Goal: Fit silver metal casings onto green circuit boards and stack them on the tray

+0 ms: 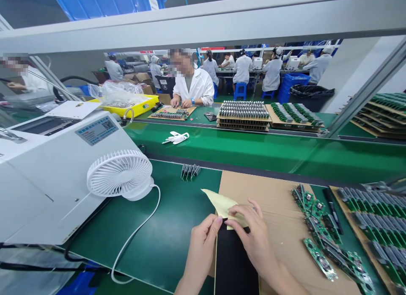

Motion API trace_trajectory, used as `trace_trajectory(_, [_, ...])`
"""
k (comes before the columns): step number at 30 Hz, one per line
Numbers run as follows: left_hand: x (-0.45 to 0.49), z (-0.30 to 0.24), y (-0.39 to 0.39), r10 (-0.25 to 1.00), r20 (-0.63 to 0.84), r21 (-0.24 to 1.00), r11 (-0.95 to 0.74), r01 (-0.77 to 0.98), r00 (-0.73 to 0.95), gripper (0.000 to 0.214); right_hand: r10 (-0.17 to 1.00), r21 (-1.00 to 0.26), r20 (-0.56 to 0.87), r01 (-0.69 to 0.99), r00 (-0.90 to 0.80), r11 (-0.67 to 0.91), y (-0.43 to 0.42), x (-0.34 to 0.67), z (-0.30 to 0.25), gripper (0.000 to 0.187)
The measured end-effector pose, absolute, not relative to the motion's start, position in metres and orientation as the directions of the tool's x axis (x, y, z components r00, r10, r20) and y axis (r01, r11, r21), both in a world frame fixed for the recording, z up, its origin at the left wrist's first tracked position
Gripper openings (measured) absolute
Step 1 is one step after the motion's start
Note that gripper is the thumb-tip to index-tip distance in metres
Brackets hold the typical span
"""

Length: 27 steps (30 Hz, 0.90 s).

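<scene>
Black piece (225,220): we judged it could stretch or tear if our hands pulled unevenly.
Yellow paper (218,200): its raised flap might have creased under crowded fingers.
Left hand (203,235): our fingers were clamped on the black piece.
Right hand (253,227): our thumb sat close beside it; we could not tell whether the fingers gripped.
Black sheet (236,261): it lay just nearer us than our fingers.
</scene>
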State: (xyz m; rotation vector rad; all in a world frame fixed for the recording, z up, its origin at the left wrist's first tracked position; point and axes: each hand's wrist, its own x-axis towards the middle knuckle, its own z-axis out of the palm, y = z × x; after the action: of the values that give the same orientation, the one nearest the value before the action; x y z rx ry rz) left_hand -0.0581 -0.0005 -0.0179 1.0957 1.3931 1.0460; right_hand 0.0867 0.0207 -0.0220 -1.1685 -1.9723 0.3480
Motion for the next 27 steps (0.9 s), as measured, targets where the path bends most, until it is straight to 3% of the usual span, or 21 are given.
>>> trace_trajectory(5, [-0.056,-0.02,0.0,0.98,-0.199,0.974,0.201,0.106,-0.03,0.039,0.793,-0.47,0.495,0.658,-0.354,0.588,0.023,0.091,-0.019,0.012])
trace_trajectory(10, [-0.049,-0.022,0.001,0.982,-0.188,0.975,0.186,0.122,0.0,0.038,0.767,-0.428,0.546,0.674,-0.338,0.602,0.014,0.103,-0.016,0.008])
trace_trajectory(14, [-0.039,-0.024,0.012,0.984,-0.171,0.985,0.171,0.02,0.05,0.035,0.715,-0.489,0.683,0.635,-0.148,0.598,-0.002,0.12,-0.02,0.009])
trace_trajectory(16, [-0.032,-0.026,0.022,0.978,-0.179,0.98,0.187,-0.073,0.105,0.038,0.733,-0.572,0.681,0.629,0.007,0.526,-0.008,0.129,-0.024,0.011])
trace_trajectory(19, [-0.017,-0.031,0.038,0.963,-0.187,0.971,0.211,-0.111,0.194,0.042,0.796,-0.712,0.572,0.604,0.201,0.359,-0.009,0.141,-0.028,0.009])
trace_trajectory(22, [-0.003,-0.037,0.053,0.96,-0.168,0.983,0.18,-0.032,0.224,0.042,0.848,-0.826,0.423,0.519,0.319,0.218,-0.002,0.152,-0.026,0.008])
trace_trajectory(27, [0.008,-0.041,0.069,0.986,-0.138,0.983,0.126,0.131,0.091,0.044,0.861,-0.93,0.233,0.363,0.453,0.06,0.007,0.172,-0.013,0.015])
